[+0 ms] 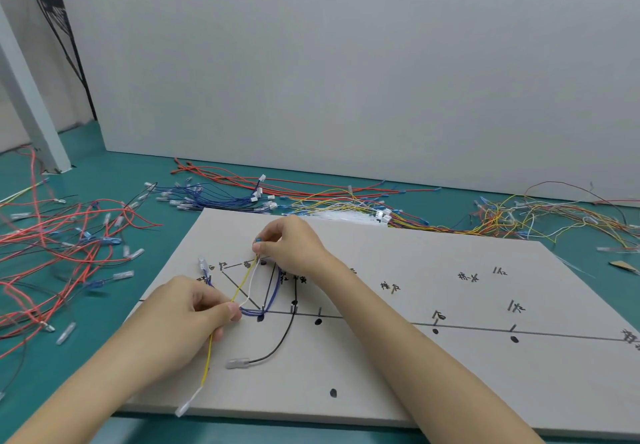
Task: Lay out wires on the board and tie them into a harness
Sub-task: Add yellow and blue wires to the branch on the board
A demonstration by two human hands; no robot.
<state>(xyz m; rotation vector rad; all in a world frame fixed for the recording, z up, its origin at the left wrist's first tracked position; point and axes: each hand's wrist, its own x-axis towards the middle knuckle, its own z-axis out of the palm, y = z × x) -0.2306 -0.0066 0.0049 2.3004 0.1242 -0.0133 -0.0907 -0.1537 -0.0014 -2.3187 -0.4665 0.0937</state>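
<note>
Everywhere, loose wires on teal table

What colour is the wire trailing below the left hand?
Yellow wire, clear in the head view.

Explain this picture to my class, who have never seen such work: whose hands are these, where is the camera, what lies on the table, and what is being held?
The one picture comes from a camera worn on the person's head, looking down at two bare hands. A grey board with drawn lines and dots lies on a green table. Loose red wires, blue wires and yellow wires lie around it. The left hand pinches a yellow wire; the right hand pinches its blue end over the board.
</note>
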